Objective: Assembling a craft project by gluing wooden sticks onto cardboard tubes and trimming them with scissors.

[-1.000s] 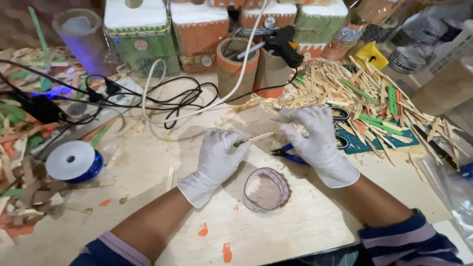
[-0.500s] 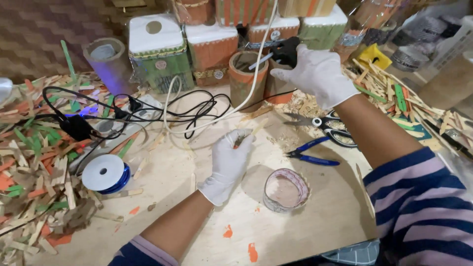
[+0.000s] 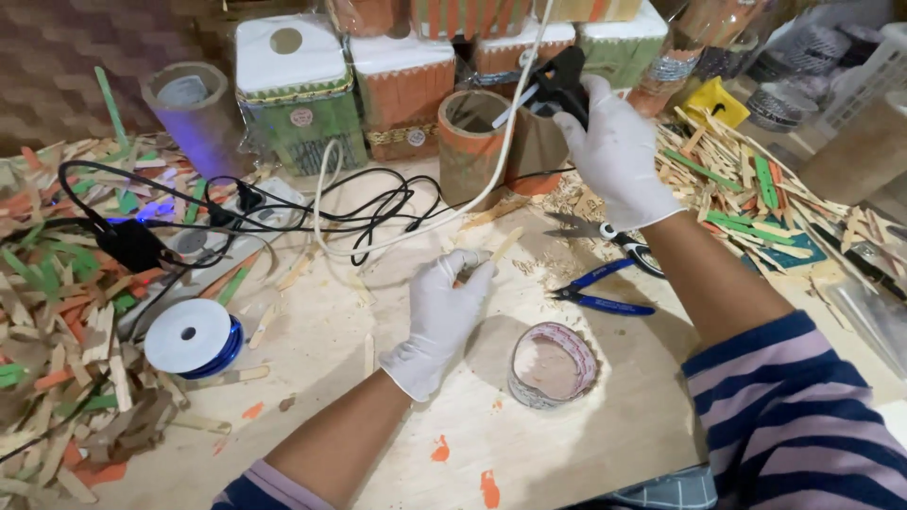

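Note:
Both hands wear white gloves. My left hand (image 3: 444, 316) rests over the wooden board and pinches a thin wooden craft stick (image 3: 501, 247) that points up and to the right. My right hand (image 3: 619, 151) is raised at the back and grips a black glue gun (image 3: 557, 80), whose white cord (image 3: 515, 113) runs up and away. The gun hangs just above two cardboard cups (image 3: 472, 146). A tape roll (image 3: 553, 364) lies on the board between my forearms.
Blue-handled pliers (image 3: 605, 293) and scissors (image 3: 605, 231) lie right of centre. Black cables (image 3: 312, 212) and a power strip (image 3: 203, 241) spread at left, beside a blue ribbon spool (image 3: 192, 337). Piles of coloured sticks (image 3: 57, 312) flank both sides. Decorated boxes (image 3: 298, 90) line the back.
My right hand left the sticks beside the left hand, reached to the back and took hold of the glue gun. The left hand still holds its stick on the board.

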